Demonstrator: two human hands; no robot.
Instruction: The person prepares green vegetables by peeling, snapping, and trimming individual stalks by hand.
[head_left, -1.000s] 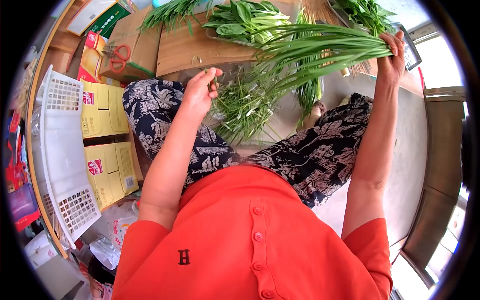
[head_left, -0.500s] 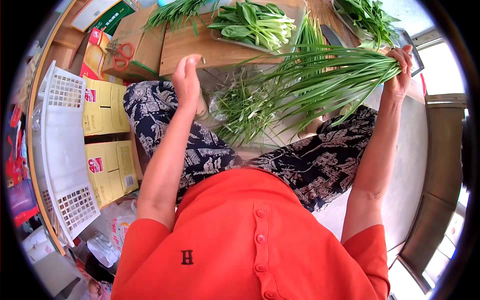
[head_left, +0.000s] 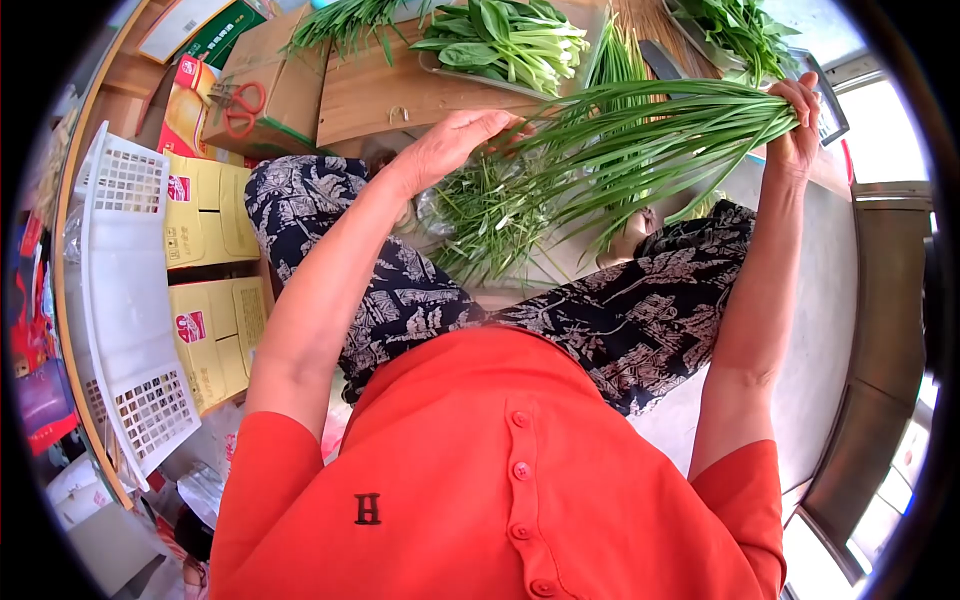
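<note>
My right hand (head_left: 797, 128) is closed round the gathered end of a bunch of garlic chives (head_left: 660, 135), whose long green leaves fan out to the left. At the leaf tips, my left hand (head_left: 445, 150) has its fingers bent in a pinch, partly hidden among the leaves. Below the bunch, a heap of loose chive scraps (head_left: 485, 220) lies on clear plastic between my legs. More chives (head_left: 622, 60) lie on the board behind the held bunch.
Leafy greens with pale stems (head_left: 505, 45) fill a tray on the wooden board (head_left: 360, 100). A dark knife blade (head_left: 660, 60) lies beside them. Red-handled scissors (head_left: 243, 108) rest by a cardboard box (head_left: 285, 95). Yellow boxes (head_left: 205, 215) and a white basket (head_left: 135, 300) stand at left.
My left hand has moved right from beside the board to the chives' leaf tips. A small scrap now lies on the board's edge. My right hand keeps its hold, slightly higher.
</note>
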